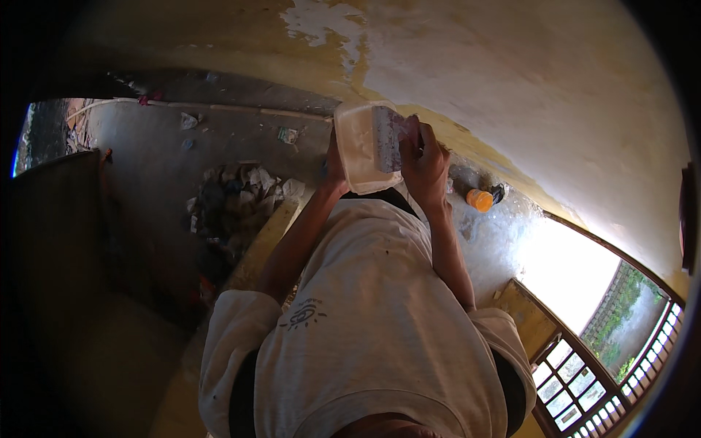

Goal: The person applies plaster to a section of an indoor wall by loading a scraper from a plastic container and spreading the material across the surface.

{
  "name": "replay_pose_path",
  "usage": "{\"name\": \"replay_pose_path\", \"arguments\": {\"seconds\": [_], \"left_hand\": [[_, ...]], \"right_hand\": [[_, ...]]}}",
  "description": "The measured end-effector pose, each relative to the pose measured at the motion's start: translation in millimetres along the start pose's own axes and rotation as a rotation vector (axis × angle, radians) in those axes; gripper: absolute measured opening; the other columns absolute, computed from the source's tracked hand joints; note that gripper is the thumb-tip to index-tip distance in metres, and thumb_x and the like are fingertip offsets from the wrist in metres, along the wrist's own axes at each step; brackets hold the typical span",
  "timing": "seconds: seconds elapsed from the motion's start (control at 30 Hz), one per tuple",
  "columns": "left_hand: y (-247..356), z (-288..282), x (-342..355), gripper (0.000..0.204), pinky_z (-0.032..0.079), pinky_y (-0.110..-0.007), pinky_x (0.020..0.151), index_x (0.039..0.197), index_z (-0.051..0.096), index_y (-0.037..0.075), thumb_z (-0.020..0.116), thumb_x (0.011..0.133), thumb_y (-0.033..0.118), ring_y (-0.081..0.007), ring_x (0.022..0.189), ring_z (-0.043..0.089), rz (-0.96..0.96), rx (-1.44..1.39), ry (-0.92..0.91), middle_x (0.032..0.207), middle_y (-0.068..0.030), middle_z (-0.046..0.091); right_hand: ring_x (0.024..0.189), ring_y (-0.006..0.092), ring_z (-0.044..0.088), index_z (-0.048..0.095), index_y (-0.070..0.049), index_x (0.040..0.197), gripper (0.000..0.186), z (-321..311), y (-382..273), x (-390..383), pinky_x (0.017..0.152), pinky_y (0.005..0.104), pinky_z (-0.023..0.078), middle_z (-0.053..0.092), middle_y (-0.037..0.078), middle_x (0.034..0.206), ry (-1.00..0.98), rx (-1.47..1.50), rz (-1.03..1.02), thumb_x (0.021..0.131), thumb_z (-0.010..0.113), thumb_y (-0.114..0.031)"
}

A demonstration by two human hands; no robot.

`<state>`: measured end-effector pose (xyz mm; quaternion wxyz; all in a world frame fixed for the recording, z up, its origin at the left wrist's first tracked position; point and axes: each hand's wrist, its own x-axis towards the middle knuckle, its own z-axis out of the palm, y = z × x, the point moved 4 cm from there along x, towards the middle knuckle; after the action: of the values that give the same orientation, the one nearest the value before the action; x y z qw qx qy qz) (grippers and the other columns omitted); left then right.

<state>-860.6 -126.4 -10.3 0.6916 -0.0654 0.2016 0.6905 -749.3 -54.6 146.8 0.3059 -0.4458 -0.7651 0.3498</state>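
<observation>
In front of my chest, my left hand [334, 166] grips a cream-coloured plastic tub [343, 150] by its left side. The tub is tilted, and a pale smear coats its inside; how much paste it holds I cannot tell. My right hand [428, 164] is closed round the handle of a broad putty knife [387, 139]. Its wide, stained grey blade lies over the right part of the tub's opening, seemingly against the rim. Most of the left hand's fingers are hidden behind the tub.
Ahead rises a wall [504, 80] with yellowed, peeling paint. A heap of rubbish [237, 201] lies on the floor at the left, by a yellow ledge [263, 244]. An orange container [480, 200] lies right of my hand. A bright opening and a barred window [573, 383] are at the right.
</observation>
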Motion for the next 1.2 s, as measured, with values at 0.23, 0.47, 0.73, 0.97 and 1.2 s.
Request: {"name": "replay_pose_path", "arguments": {"seconds": [0.23, 0.47, 0.73, 0.97, 1.2], "left_hand": [[-5.3, 9.4, 16.8, 0.069, 0.048, -0.05, 0.101, 0.145, 0.041, 0.013, 0.026, 0.099, 0.062, -0.0295, 0.124, 0.055, -0.024, 0.037, -0.006, 0.137, -0.011, 0.053], [-17.2, 32.6, 37.8, 0.061, 0.047, -0.048, 0.103, 0.144, 0.042, 0.011, 0.034, 0.101, 0.053, -0.0294, 0.122, 0.056, 0.086, 0.193, -0.035, 0.134, -0.0123, 0.054], [-38.5, 49.5, 52.4, 0.061, 0.05, -0.046, 0.1, 0.141, 0.045, 0.01, 0.03, 0.1, 0.053, -0.0287, 0.119, 0.058, 0.048, 0.112, -0.091, 0.132, -0.0136, 0.057], [-57.1, 56.7, 51.5, 0.061, 0.049, -0.048, 0.1, 0.141, 0.045, 0.01, 0.03, 0.1, 0.052, -0.0301, 0.12, 0.057, 0.124, 0.07, -0.123, 0.133, -0.0129, 0.056], [-60.8, 49.9, 59.2, 0.059, 0.045, -0.047, 0.105, 0.143, 0.042, 0.011, 0.03, 0.101, 0.051, -0.0308, 0.124, 0.054, 0.148, 0.07, -0.135, 0.137, -0.0135, 0.052]], "right_hand": [[0.06, 0.0288, 0.052, 0.057, 0.002, 0.096, 0.012, -12.1, 6.3, 12.0, 0.061, 0.0356, 0.047, 0.054, 0.015, 0.07, -0.012, -0.02, -0.137, 0.085, 0.06, 0.0], [0.069, 0.041, 0.06, 0.057, 0.003, 0.097, 0.013, -38.1, 26.9, 18.6, 0.064, 0.0419, 0.049, 0.061, 0.023, 0.077, 0.074, 0.005, -0.118, 0.085, 0.06, 0.0], [0.069, 0.0414, 0.06, 0.059, 0.003, 0.101, 0.016, -74.9, 42.5, 22.8, 0.062, 0.0428, 0.048, 0.061, 0.023, 0.077, 0.102, 0.062, -0.052, 0.086, 0.061, -0.003], [0.064, 0.0389, 0.059, 0.057, 0.003, 0.094, 0.011, -74.6, 51.0, 23.9, 0.059, 0.0391, 0.047, 0.059, 0.022, 0.073, 0.043, 0.121, -0.198, 0.086, 0.061, -0.002], [0.06, 0.0381, 0.058, 0.056, 0.003, 0.092, 0.01, -72.2, 68.4, 27.7, 0.056, 0.0364, 0.047, 0.059, 0.022, 0.071, 0.079, 0.109, -0.146, 0.085, 0.061, -0.002]]}}
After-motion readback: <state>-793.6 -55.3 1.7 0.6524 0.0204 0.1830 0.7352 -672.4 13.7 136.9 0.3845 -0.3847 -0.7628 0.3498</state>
